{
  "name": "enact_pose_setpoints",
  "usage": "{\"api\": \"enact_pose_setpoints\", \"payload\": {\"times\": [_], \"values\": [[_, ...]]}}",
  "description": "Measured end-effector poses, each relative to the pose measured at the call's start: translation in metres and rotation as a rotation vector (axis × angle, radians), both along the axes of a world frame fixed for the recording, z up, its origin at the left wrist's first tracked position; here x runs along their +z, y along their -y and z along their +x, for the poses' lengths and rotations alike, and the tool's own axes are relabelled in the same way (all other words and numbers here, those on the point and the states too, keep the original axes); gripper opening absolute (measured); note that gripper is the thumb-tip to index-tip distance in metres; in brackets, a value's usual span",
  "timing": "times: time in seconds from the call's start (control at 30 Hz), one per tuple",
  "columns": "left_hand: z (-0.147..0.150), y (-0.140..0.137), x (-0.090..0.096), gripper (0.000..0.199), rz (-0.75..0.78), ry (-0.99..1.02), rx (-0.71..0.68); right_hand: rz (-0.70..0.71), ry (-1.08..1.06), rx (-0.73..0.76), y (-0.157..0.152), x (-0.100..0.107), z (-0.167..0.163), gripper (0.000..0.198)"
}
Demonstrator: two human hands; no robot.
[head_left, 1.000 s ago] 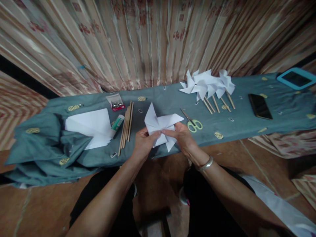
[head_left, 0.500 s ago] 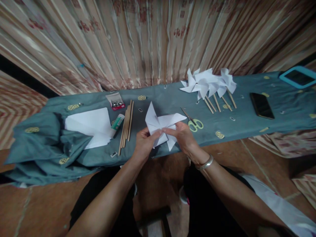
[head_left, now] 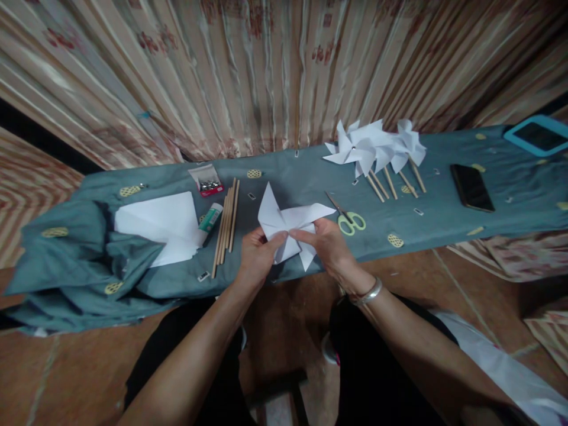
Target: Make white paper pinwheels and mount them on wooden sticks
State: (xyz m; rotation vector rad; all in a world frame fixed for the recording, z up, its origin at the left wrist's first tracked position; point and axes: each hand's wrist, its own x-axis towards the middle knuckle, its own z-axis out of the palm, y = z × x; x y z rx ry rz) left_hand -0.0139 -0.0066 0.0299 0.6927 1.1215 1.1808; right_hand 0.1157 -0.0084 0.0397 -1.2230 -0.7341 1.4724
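A white paper pinwheel (head_left: 290, 218), without a stick, is held between both my hands above the front edge of the cloth-covered table. My left hand (head_left: 260, 254) grips its left side, the thumb lying near the centre. From the right, my right hand (head_left: 331, 245) pinches it, thumb also close to the middle; the fingers beneath the paper are hidden. Scissors (head_left: 346, 218) with light green handles lie just beyond my right hand. To the left of my left hand are several wooden sticks (head_left: 227, 222) and a green and white glue stick (head_left: 210, 218).
White paper sheets (head_left: 155, 222) lie at the left, partly under bunched cloth (head_left: 89, 248). A small open box of metal pins (head_left: 206, 180) stands behind them. Several finished pinwheels (head_left: 368, 148) on sticks rest at the back right, near a phone (head_left: 471, 188) and a blue-framed tablet (head_left: 539, 136).
My left hand and the left part of the pinwheel have shifted slightly left. My right hand keeps nearly the same place and grip.
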Motion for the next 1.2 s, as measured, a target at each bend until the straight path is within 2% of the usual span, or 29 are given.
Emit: {"api": "enact_pose_setpoints", "payload": {"times": [0.2, 0.5, 0.93, 1.2], "values": [[-0.0027, -0.0008, -0.0008, 0.032, 0.030, 0.003, -0.063, 0.020, -0.044, 0.006, -0.0002, -0.0027, 0.0018, 0.041], [-0.0064, -0.0022, -0.0013, 0.032, 0.009, -0.009, -0.081, -0.015, -0.073, 0.043, 0.0011, 0.0001, 0.0018, 0.040], [-0.0074, -0.0028, -0.0048, 0.026, 0.082, -0.179, -0.046, -0.012, -0.040, 0.017, 0.0026, -0.0015, -0.0033, 0.041], [-0.0068, -0.0033, 0.0009, 0.027, 0.033, -0.073, -0.021, 0.036, -0.079, 0.009, 0.0019, -0.0012, -0.0042, 0.049]]}}
